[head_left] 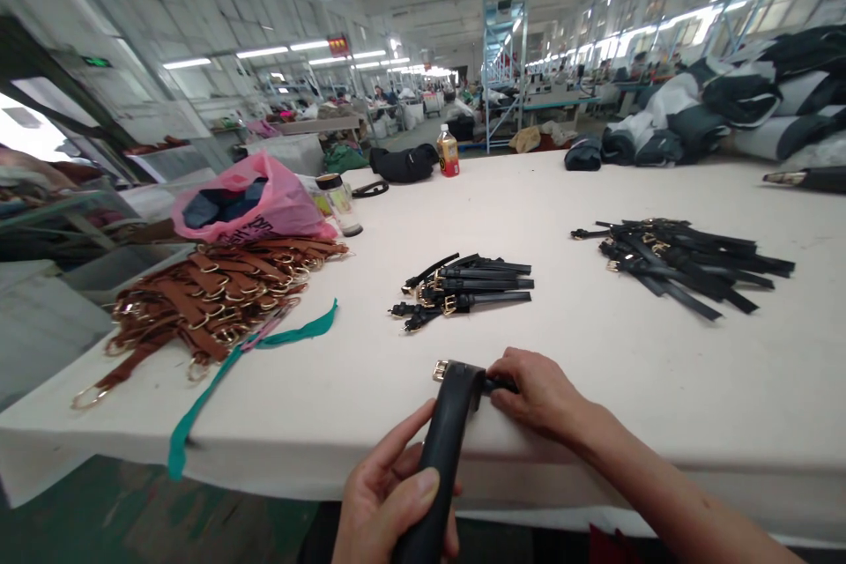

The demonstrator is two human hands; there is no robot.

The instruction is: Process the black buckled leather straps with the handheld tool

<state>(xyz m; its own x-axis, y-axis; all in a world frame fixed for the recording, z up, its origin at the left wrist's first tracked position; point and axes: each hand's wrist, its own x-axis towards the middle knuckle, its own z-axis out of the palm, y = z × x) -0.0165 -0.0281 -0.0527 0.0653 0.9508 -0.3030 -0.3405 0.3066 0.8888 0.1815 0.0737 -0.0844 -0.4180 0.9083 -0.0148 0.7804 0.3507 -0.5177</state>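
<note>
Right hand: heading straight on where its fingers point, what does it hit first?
The black strap, gripped by the left hand; the right hand already pinches it near the gold buckle.

**Materials and finish: bench notes**

We record the black strap nearest us as smooth, semi-matt and leather-like. Its buckle is shiny gold-toned metal.

- Table cover: off-white cloth, matt.
- Brown straps, left: leather-like, dull sheen, bright metal rings.
- Pink bag, far left: thin, glossy, crinkled plastic.
- Teal ribbon: matt cloth.
- Black strap piles: smooth, gilt buckles.
</note>
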